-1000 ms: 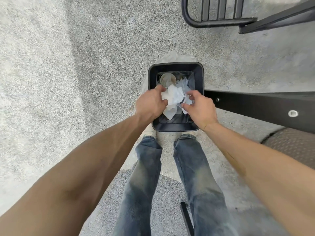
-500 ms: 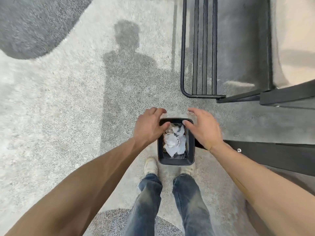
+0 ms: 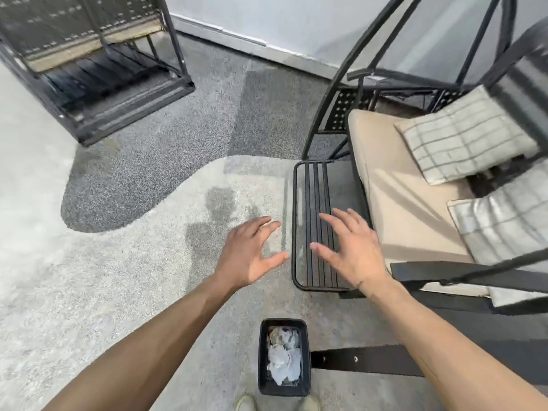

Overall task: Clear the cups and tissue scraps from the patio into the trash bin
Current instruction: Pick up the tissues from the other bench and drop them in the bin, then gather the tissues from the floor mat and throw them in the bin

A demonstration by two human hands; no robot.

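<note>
A small black trash bin (image 3: 262, 357) stands on the patio floor just ahead of my shoes. Crumpled white tissue (image 3: 283, 363) fills it, and the rim of a clear cup (image 3: 277, 336) shows at its far end. My left hand (image 3: 250, 256) and my right hand (image 3: 348, 252) are raised well above and beyond the bin, both empty, fingers spread and straight. No cup or tissue scrap shows on the floor in this view.
A black metal swing seat (image 3: 385, 188) with a beige cushion and checked pillows (image 3: 465, 137) stands at the right, its slatted side panel (image 3: 317, 232) beside my right hand. A black metal rack (image 3: 98, 84) stands far left. A white wall (image 3: 296, 22) runs behind.
Both hands let go of the tissue wad into the bin, then rose away from it with fingers spread. My head lifted, so the bin now sits low in view.
</note>
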